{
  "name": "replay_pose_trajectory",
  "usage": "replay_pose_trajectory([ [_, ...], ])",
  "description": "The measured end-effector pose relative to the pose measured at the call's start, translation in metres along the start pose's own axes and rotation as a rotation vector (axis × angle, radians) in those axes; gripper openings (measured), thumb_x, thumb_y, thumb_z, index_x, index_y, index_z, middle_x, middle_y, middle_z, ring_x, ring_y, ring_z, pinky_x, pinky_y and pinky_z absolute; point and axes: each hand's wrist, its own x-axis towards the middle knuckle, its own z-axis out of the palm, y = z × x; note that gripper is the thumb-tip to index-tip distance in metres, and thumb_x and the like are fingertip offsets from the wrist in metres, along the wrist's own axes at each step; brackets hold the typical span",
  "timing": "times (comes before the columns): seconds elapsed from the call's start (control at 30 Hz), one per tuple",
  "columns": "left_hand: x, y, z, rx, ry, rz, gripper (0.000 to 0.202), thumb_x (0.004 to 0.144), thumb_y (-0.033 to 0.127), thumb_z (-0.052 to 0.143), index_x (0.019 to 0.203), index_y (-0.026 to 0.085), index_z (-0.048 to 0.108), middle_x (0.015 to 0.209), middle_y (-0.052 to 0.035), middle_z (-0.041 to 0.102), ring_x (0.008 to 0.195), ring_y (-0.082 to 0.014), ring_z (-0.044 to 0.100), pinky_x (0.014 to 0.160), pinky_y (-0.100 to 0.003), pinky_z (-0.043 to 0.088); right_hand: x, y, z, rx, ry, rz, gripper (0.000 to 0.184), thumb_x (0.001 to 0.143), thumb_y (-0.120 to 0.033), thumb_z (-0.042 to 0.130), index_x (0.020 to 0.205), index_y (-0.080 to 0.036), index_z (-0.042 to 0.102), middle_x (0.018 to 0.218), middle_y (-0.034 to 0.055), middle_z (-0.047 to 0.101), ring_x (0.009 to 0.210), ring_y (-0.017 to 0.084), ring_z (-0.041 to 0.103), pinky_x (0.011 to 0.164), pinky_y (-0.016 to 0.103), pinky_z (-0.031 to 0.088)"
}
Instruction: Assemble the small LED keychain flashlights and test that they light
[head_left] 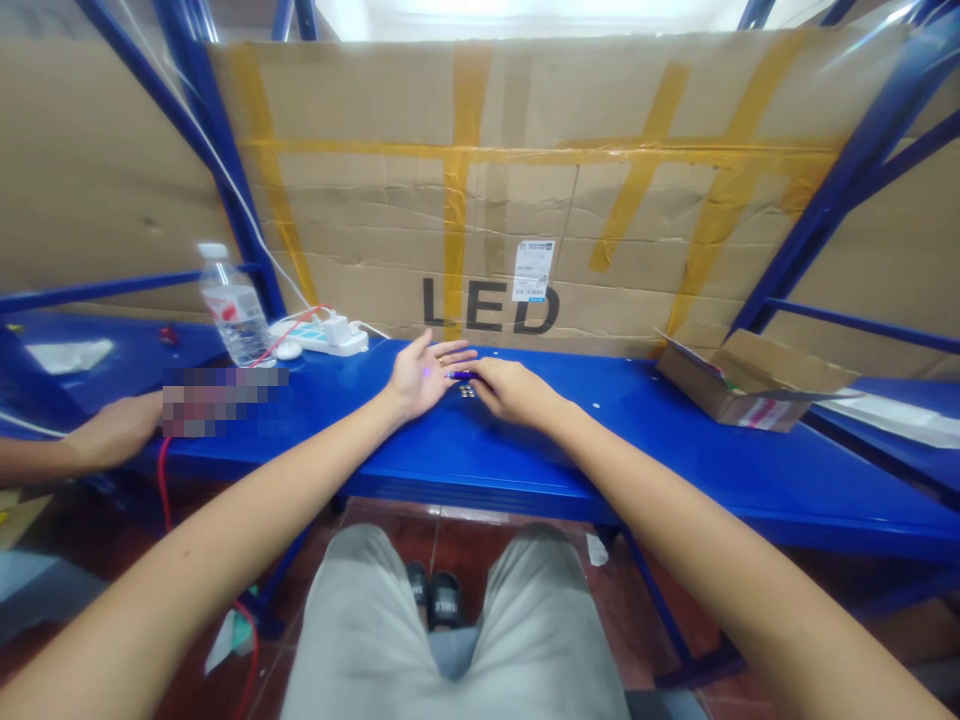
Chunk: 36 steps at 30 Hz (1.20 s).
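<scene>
Palm up over the blue table (420, 455), my left hand (421, 378) is open with its fingers stretched out. A small violet spot of light shows on its palm. My right hand (506, 388) is closed around a slim purple-blue penlight (460, 375), whose tip points left at the open palm. Just below the penlight, several small round metallic pieces (467, 391) lie together on the table, close to the right fingertips. They are too small to tell what they are.
A water bottle (236, 305) and a white power strip (330, 335) stand at the left. An open cardboard box (750, 385) sits at the right. A large taped carton (360, 230) walls the back. Another person's hand (112, 435) reaches in at left beside a red cable (163, 480).
</scene>
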Motion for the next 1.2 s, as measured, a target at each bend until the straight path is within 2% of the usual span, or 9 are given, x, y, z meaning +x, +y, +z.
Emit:
replay_pose_trajectory([
  [0.27,0.0014,0.0007,-0.0034,0.033,0.030,0.003,0.065,0.096,0.052,0.037,0.125,0.000,0.063,0.113,-0.0256,0.070,0.101,-0.0328,0.068,0.089,-0.043,0.051,-0.0009,0.0010,-0.0007,0.031,-0.013,0.009,0.029,0.096,-0.018,0.048,0.119,-0.010,0.065,0.121,0.0176,0.069,0.110,0.026,0.066,0.096,0.039,0.049],
  [0.43,0.0004,0.0015,-0.0024,0.048,0.025,-0.012,0.065,0.096,0.053,0.035,0.120,0.000,0.065,0.112,-0.0257,0.070,0.099,-0.0321,0.068,0.085,-0.042,0.052,-0.0008,0.0008,-0.0020,0.015,-0.037,0.041,0.026,0.096,-0.020,0.049,0.113,-0.010,0.065,0.115,0.0182,0.071,0.105,0.027,0.067,0.092,0.038,0.049],
  [0.63,-0.0003,0.0015,-0.0012,0.039,0.033,-0.005,0.064,0.097,0.053,0.033,0.115,0.001,0.067,0.109,-0.0245,0.071,0.098,-0.0308,0.069,0.084,-0.041,0.052,-0.0010,-0.0005,-0.0049,0.037,-0.047,0.040,0.026,0.096,-0.018,0.047,0.115,-0.011,0.064,0.118,0.0176,0.070,0.108,0.026,0.066,0.093,0.037,0.048],
  [1.2,0.0011,0.0023,-0.0024,0.031,0.034,-0.015,0.068,0.096,0.054,0.034,0.126,0.000,0.062,0.108,-0.0247,0.072,0.098,-0.0317,0.069,0.089,-0.043,0.052,-0.0017,0.0013,-0.0062,0.032,-0.041,0.019,0.026,0.095,-0.019,0.049,0.115,-0.011,0.064,0.118,0.0174,0.070,0.107,0.025,0.065,0.093,0.037,0.048],
])
